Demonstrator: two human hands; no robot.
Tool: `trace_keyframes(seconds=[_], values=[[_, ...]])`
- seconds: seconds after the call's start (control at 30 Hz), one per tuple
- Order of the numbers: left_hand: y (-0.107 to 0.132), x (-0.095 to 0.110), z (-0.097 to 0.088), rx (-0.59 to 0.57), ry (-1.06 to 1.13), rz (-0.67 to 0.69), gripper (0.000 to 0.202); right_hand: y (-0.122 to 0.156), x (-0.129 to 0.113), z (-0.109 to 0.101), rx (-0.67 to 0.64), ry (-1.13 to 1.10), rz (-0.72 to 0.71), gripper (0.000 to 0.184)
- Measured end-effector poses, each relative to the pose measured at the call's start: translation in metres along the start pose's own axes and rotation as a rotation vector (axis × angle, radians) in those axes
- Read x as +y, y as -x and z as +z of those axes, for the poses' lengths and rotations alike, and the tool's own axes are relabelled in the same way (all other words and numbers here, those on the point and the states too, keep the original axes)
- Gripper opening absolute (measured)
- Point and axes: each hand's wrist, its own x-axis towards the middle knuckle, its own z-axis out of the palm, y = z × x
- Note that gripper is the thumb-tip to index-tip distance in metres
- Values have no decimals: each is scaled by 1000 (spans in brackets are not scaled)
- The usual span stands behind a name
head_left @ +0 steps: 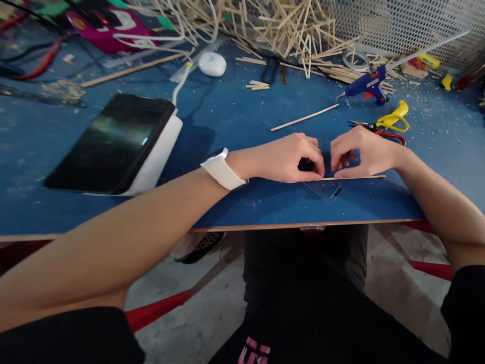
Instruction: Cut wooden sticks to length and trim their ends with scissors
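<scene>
The table (235,116) is blue, the thin stick (364,177) pale wood. The glue gun (366,86) is blue, the scissors (394,121) yellow and red. The watch strap (222,171) is white

Just beyond the right hand (364,151) we see yellow-handled scissors (392,123), and farther back a blue glue gun (366,86). A loose wooden stick (305,117) lies just past both hands. Well out from the left hand (284,159) we find a dark-screened tablet (113,141) on a white block. Behind these are a white oval device (212,64) and a heap of sticks (295,25).
</scene>
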Motion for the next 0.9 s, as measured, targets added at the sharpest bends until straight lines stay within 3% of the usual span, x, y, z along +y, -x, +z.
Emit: trace_keyframes(seconds=[0.17,0.23,0.33,0.47,0.67,0.9], values=[[1,0,1,27,5,10,17,24,15,-38,173,442,312,13],[0,0,1,26,12,9,17,36,29,-46,200,600,418,22],[0,1,1,15,11,4,17,47,52,-46,199,696,497,34],[0,1,0,7,-9,-16,17,47,68,-36,199,730,553,23],[1,0,1,13,-5,-18,18,30,41,-20,114,868,538,29],[-1,-2,2,17,8,-7,18,-4,10,21,62,901,398,45]])
